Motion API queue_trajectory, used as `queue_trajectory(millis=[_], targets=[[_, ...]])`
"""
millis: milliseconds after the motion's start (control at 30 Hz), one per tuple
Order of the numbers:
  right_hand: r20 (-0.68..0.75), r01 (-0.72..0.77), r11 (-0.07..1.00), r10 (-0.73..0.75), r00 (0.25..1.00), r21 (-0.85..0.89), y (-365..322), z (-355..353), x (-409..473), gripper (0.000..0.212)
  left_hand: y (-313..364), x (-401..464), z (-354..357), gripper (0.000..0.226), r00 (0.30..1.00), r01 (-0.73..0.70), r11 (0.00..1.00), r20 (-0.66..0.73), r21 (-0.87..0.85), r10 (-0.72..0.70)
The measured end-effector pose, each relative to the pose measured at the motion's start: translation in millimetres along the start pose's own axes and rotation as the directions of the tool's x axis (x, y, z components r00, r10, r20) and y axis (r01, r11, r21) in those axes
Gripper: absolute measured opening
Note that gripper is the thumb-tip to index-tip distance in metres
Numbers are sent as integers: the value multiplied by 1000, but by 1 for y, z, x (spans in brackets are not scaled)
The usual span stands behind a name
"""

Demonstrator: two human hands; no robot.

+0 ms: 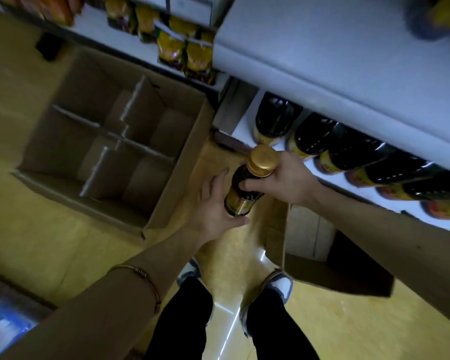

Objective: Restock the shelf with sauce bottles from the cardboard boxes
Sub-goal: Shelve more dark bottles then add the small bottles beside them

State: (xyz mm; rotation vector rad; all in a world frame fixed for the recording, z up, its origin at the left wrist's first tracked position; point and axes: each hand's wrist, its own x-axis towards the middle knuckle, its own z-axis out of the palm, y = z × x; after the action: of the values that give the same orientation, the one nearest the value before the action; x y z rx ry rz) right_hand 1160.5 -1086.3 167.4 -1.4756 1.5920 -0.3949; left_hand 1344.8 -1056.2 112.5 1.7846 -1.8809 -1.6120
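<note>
Sauce bottle (250, 183): held over floor between boxes, cap up, long axis tilted toward shelf (322, 74); right hand (283, 178) fingers wrapped round neck; left hand (213, 203) open, cupping base; shelf row just beyond.

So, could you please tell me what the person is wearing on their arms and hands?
Both forearms are bare, with no sleeves in view, and neither hand is gloved. The left hand shows no rings; its wrist carries a thin metal bangle with a small coiled section. The right hand and its wrist carry nothing visible.
</note>
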Motion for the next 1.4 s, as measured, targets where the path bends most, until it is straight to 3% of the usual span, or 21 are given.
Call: queue_trajectory(millis=[100,233,433,600,800,1000,1100,1200,1400], targets=[[13,46,998,-45,999,-52,-54,-45,-23,37,50,-32,-30,120,1000,-19,999,3,-33,19],[-32,143,987,-145,989,-68,-134,-120,-63,58,130,-78,-71,117,981,-189,966,-84,-175,177],[-57,279,951,-289,956,-136,-237,-212,-116,50,237,-131,-134,102,930,-366,905,-122,-218,346],[-109,313,932,-335,936,-182,-308,-266,-159,47,299,-174,-175,80,907,-412,883,-12,-224,421],[-270,367,916,-398,877,-160,-384,-315,-212,44,356,-223,-228,52,851,-491,852,108,-183,514],[-366,329,928,-372,853,-176,-432,-337,-262,23,401,-250,-254,46,745,-581,785,250,-214,619],[-446,291,939,-342,827,-181,-441,-341,-285,22,421,-258,-246,46,693,-644,724,212,-248,689],[-557,261,962,-260,789,-80,-442,-346,-307,21,441,-264,-234,44,645,-686,671,190,-282,740],[-702,222,974,-120,702,55,-424,-342,-364,29,479,-272,-200,50,525,-735,580,246,-350,815]])
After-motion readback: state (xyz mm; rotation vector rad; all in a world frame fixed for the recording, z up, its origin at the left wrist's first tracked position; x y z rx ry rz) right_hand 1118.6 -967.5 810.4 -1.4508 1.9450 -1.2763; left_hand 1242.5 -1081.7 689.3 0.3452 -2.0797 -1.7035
